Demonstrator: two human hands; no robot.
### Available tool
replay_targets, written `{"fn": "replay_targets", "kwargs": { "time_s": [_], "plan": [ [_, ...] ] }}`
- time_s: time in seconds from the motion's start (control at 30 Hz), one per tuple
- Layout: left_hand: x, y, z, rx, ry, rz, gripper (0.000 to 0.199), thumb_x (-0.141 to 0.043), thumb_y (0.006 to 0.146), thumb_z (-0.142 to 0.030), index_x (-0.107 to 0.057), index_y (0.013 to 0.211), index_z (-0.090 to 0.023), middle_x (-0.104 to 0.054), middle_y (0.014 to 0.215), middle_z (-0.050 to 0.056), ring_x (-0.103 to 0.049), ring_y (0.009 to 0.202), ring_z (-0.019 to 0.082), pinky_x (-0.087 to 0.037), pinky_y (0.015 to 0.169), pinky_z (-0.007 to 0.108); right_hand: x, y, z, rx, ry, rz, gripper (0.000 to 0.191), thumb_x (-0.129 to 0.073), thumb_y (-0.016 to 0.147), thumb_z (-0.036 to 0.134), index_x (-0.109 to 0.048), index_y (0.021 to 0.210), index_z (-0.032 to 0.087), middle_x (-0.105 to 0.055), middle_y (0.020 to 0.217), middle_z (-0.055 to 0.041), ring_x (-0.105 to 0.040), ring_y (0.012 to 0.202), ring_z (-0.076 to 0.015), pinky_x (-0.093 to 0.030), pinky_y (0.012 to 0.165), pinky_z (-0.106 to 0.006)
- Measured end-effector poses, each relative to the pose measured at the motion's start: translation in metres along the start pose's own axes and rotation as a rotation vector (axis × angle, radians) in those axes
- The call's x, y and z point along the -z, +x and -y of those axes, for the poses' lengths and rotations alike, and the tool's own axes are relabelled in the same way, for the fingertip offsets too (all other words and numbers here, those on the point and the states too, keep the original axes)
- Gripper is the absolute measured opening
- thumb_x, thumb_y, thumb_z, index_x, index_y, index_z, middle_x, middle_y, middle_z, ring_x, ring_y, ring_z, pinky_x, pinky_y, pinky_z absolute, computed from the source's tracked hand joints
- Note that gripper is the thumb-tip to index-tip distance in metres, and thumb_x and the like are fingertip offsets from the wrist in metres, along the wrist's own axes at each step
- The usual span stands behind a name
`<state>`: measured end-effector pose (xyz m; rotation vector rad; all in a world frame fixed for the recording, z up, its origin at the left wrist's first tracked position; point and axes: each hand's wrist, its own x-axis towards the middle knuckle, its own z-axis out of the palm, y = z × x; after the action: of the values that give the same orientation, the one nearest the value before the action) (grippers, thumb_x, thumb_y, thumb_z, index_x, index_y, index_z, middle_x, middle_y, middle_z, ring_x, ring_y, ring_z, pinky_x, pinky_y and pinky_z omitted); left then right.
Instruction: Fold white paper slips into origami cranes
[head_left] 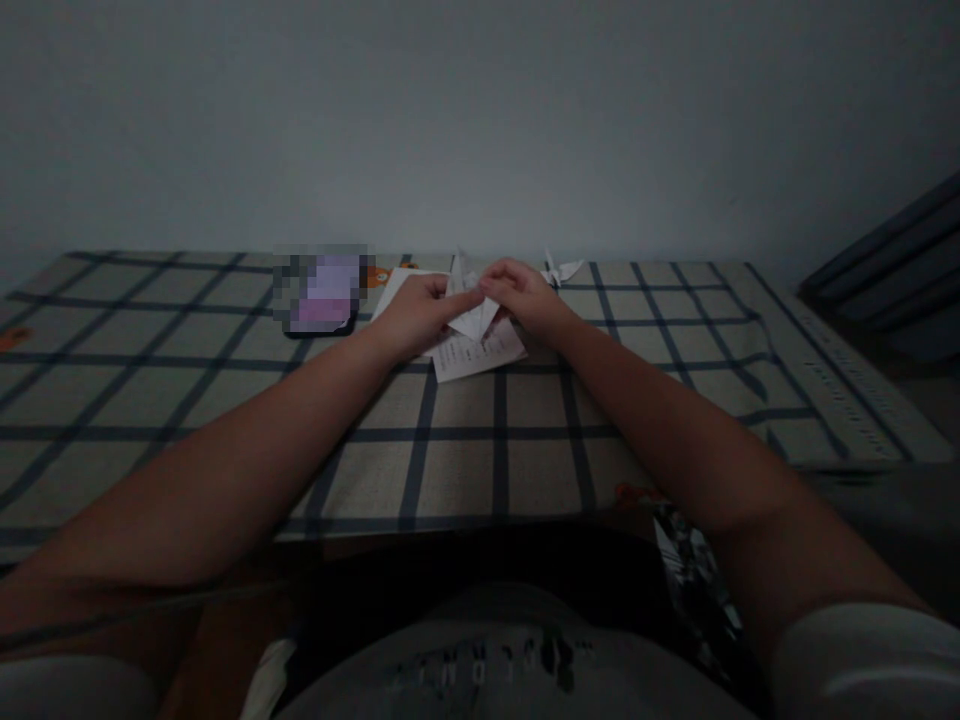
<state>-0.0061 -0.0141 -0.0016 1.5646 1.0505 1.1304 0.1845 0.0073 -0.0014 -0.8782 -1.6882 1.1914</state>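
A piece of folded white paper (474, 322) with pointed flaps is between my two hands, above the middle of the table's far side. My left hand (427, 312) grips its left side, the thumb lying across the front. On the right, my right hand (525, 296) pinches the paper near its upper middle, fingertips close to my left thumb. Beneath them lies a printed sheet (480, 355) with lines of text, partly covered by the hands. Just beyond my right hand rests a folded paper crane (562, 272), its lower part hidden.
A phone-like object (322, 300), blurred by pixels, lies left of my hands. The table wears a checked cloth (465, 470) with dark blue lines. Behind it rises a plain wall (480, 120). Dark slatted furniture (892, 270) stands at the far right.
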Motion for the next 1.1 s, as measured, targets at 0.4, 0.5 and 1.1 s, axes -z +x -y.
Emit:
{"fn": "replay_targets", "kwargs": {
  "time_s": [0.4, 0.5, 1.1],
  "plan": [
    [-0.003, 0.007, 0.000, -0.012, -0.056, -0.104, 0.028, -0.083, 0.078, -0.041, -0.069, 0.090, -0.020, -0.064, 0.066, -0.002, -0.055, 0.050, 0.010, -0.043, 0.046, 0.022, 0.005, -0.001, 0.006, 0.068, -0.131, -0.111, 0.017, -0.070, 0.090, 0.031, -0.060, 0.083, 0.019, -0.060, 0.079, 0.0015, -0.057, 0.078, -0.0128, -0.047, 0.073, -0.024],
    [-0.003, 0.007, -0.003, -0.055, 0.005, -0.148, 0.018, -0.080, 0.077, -0.030, -0.066, 0.080, -0.019, -0.065, 0.066, -0.001, -0.054, 0.052, 0.009, -0.042, 0.049, 0.021, 0.004, -0.001, 0.005, 0.047, -0.095, -0.101, 0.014, -0.070, 0.089, 0.027, -0.061, 0.084, 0.019, -0.058, 0.077, 0.0030, -0.054, 0.073, -0.0111, -0.046, 0.070, -0.023],
    [-0.001, 0.008, 0.007, -0.084, -0.003, -0.043, 0.029, -0.078, 0.079, -0.048, -0.065, 0.079, -0.021, -0.062, 0.066, -0.001, -0.053, 0.053, 0.012, -0.039, 0.049, 0.024, 0.002, -0.007, 0.010, -0.019, -0.080, 0.062, 0.019, -0.068, 0.092, 0.024, -0.058, 0.076, 0.019, -0.051, 0.064, 0.0049, -0.048, 0.061, -0.0095, -0.040, 0.057, -0.021]
  ]
}}
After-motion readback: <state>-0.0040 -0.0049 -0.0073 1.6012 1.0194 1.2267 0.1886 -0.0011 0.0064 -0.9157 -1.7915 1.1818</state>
